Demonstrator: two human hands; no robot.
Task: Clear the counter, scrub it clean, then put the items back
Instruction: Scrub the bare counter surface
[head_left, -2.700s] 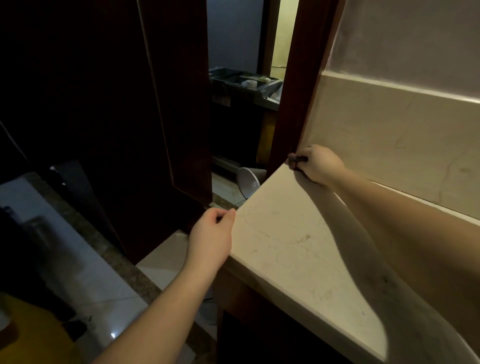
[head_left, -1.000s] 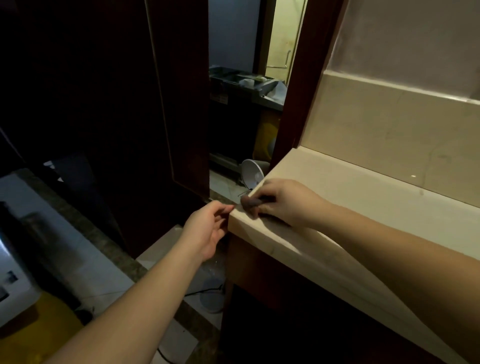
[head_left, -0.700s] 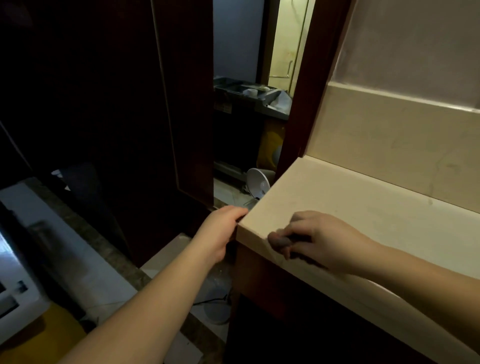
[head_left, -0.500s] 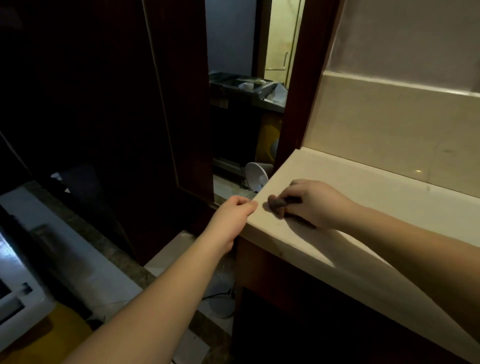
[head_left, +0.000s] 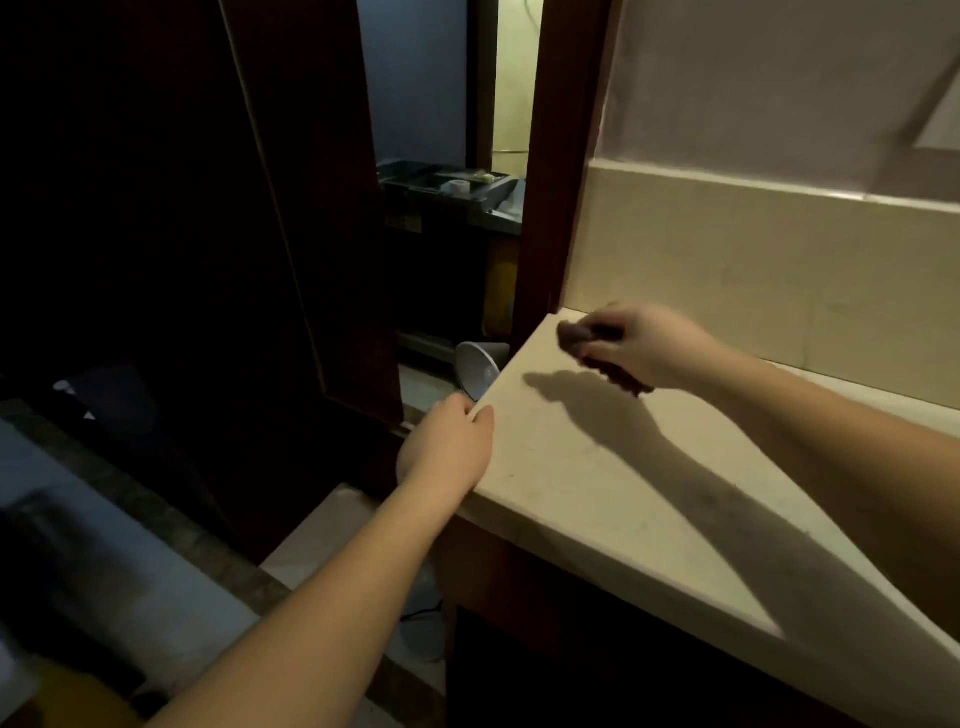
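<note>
Hands first: the right hand (head_left: 639, 345) is curled around a small dark scrubbing pad (head_left: 574, 335) and presses it on the tabletop (head_left: 597, 467), near the tabletop's far corner by the dark wooden post (head_left: 550, 156). The pad is blurred, so its material cannot be determined. The left hand (head_left: 447, 449) grips the tabletop's near-left corner, thumb on top and fingers wrapped over the edge, apparently as a brace.

The visible tabletop carries no items. Judged from this, clearing is done, scrubbing is in hand, and returning the items is not yet done. A pale stone backsplash (head_left: 753, 270) rises along the tabletop's back edge. Beyond the tabletop's left edge, on the floor, lies a white cone-shaped object (head_left: 475, 366), just beside the post's base. Further beyond that edge a dark tray stand (head_left: 447, 189) is visible through the gap next to a dark door panel (head_left: 301, 208).

Hazards:
- The pad works close to the tabletop's left edge. An overlong stroke could carry it off, onto the cone-shaped object.
- The arm casts a heavy shadow across the tabletop. Low light could cause missed patches.
- The corner where the backsplash meets the post is tight. The knuckles could strike stone or wood.
</note>
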